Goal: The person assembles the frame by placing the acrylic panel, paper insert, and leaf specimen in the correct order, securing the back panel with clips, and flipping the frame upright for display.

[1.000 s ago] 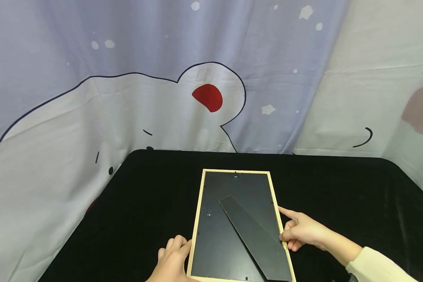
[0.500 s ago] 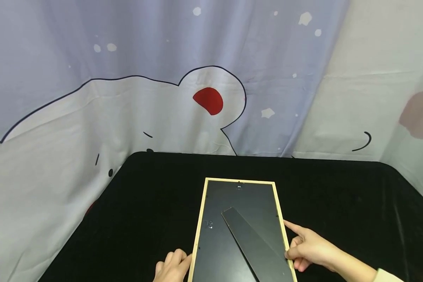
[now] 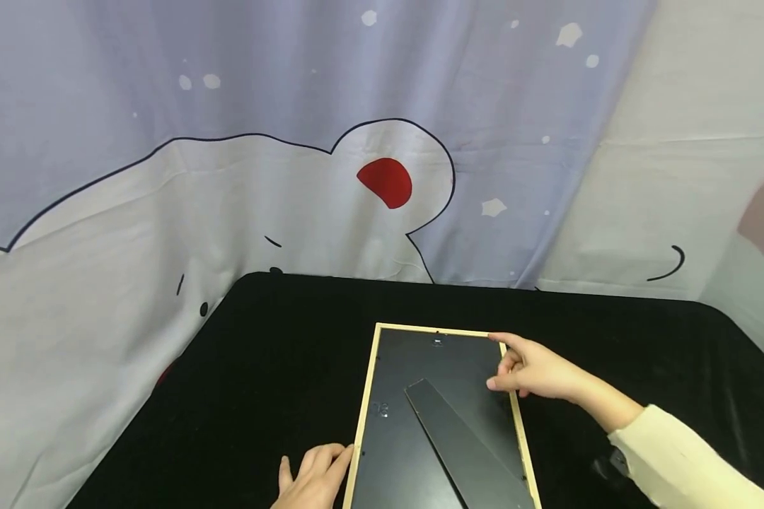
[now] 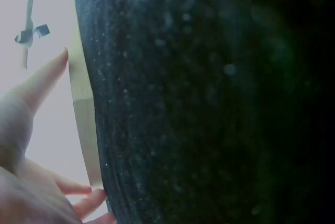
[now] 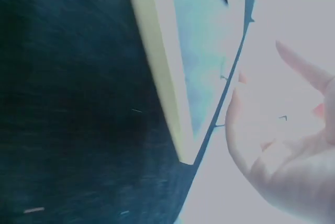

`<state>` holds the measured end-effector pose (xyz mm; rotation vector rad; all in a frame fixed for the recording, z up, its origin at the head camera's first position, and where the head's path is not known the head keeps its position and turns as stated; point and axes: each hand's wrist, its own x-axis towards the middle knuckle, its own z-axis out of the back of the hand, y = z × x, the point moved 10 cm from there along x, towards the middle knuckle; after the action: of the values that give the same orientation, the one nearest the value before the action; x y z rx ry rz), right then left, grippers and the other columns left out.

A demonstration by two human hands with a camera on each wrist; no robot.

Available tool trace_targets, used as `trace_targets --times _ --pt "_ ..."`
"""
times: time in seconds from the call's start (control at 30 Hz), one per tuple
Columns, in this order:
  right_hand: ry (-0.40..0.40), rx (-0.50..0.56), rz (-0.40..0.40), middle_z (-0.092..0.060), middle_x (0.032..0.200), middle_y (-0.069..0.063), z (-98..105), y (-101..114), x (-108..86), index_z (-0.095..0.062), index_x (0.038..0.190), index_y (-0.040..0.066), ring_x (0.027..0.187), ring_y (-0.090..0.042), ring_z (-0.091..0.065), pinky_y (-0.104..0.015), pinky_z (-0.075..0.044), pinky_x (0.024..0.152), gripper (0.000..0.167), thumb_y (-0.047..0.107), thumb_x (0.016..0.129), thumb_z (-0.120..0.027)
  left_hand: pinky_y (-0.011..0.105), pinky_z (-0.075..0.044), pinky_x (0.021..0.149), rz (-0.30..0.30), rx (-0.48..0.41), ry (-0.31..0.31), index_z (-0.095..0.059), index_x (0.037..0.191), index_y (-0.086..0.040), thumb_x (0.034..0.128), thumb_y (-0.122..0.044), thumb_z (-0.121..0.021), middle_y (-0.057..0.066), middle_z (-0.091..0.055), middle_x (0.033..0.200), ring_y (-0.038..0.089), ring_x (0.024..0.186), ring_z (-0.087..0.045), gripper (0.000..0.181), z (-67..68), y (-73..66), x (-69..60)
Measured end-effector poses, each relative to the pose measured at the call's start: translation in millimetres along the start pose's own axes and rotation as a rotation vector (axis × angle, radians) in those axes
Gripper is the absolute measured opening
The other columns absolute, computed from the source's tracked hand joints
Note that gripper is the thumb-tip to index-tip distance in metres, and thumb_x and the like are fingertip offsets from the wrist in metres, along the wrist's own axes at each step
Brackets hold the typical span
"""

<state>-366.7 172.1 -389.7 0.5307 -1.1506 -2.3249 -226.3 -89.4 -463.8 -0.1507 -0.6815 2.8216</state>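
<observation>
A picture frame (image 3: 368, 385) with a thin pale wooden rim lies back side up on the black cloth. Its dark backing board (image 3: 391, 459) carries a slanted easel leg (image 3: 455, 438) and small metal fittings. The fingers of my left hand (image 3: 315, 477) touch the frame's left side; in the left wrist view, its thumb also lies near the wooden edge (image 4: 81, 82). My right hand (image 3: 537, 367) hovers at the far right corner, index finger extended, other fingers loosely bent, gripping nothing. In the right wrist view, that hand (image 5: 293, 150) appears apart from the frame's corner (image 5: 162, 62).
Black cloth (image 3: 280, 353) covers the table under the frame. Behind it hangs a patterned curtain (image 3: 229, 205) in pale blue and white. A light sleeve (image 3: 681, 452) covers the right forearm, with a dark device beneath its cuff.
My right hand has let go of the frame's right side and moved up to its far corner. The left hand stays at the left side, and the frame sits lower in view.
</observation>
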Motion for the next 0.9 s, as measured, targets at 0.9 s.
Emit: trace_targets --times 0.9 --pt "-0.091 -0.346 0.081 -0.053 0.126 -0.015 -7 -21 96.5 -0.054 0.136 0.004 0.115 -0.032 -0.049 -0.05 -0.043 0.095 0.072 0.034 0.076 -0.081 0.087 -0.008 0.084 0.071 0.031 -0.066 -0.056 0.135 -0.012 0.0707 -0.081 -0.056 -0.006 -0.049 0.117 0.026 0.122 -0.04 0.094 -4.9 8.7 0.3"
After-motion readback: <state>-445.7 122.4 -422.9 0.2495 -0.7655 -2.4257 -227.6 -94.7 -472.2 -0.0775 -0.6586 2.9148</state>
